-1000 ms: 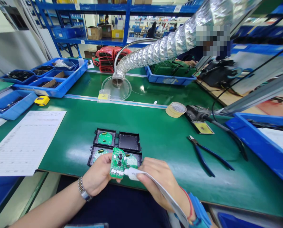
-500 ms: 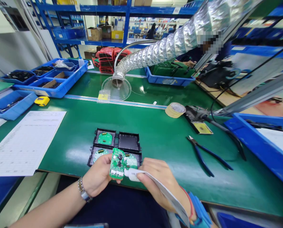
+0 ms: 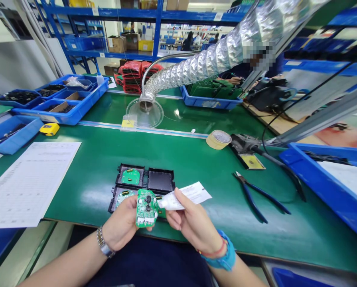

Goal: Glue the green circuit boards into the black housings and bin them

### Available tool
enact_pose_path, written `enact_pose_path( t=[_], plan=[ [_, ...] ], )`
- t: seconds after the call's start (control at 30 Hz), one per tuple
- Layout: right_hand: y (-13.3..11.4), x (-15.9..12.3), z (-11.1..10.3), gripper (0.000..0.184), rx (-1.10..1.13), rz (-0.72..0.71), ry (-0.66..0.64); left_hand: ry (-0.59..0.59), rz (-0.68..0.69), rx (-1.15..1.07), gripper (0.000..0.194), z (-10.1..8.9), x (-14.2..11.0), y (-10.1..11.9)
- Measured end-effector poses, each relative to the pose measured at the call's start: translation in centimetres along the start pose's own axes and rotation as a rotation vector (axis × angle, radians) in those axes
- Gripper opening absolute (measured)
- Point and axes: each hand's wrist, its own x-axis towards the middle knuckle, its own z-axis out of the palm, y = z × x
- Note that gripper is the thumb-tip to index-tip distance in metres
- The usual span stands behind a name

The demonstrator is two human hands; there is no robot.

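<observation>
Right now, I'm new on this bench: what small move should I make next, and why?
Probably touch the white tube to the circuit board: your left hand holds the board up, and your right hand has the tube's nozzle aimed at its edge, right beside it.

Blue steel shelving (image 3: 121, 54) holding cardboard boxes (image 3: 117, 44) runs beyond the far edge of the green-topped table (image 3: 196, 227). A white wall panel (image 3: 31, 52) stands off its left side, and a brightly lit workshop hall (image 3: 181, 38) opens behind the shelves.
</observation>
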Motion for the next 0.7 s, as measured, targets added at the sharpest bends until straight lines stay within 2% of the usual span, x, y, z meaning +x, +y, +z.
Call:
enact_pose_path(
  t=[0.17,0.27,0.4,0.57,0.7],
  plan=[
    [0.1,0.1,-0.5,0.047,0.038,0.076,-0.013,0.014,-0.003,-0.002,0.046,0.2,0.1,0.2],
    [-0.1,0.1,-0.6,0.046,0.02,0.057,-0.014,0.02,0.005,0.002,0.046,0.2,0.2,0.3],
    [-0.8,0.2,-1.0,0.046,-0.031,-0.027,0.034,0.03,0.013,0.05,0.034,0.1,0.1,0.4],
    [-2.2,1.2,-2.8,0.045,0.039,-0.187,0.228,0.044,0.0,0.078,0.026,0.0,-0.2,0.6],
    [-5.1,3.5,-6.0,0.026,0.153,-0.304,0.462,0.069,-0.009,0.126,0.025,-0.1,-0.4,0.7]
  ],
)
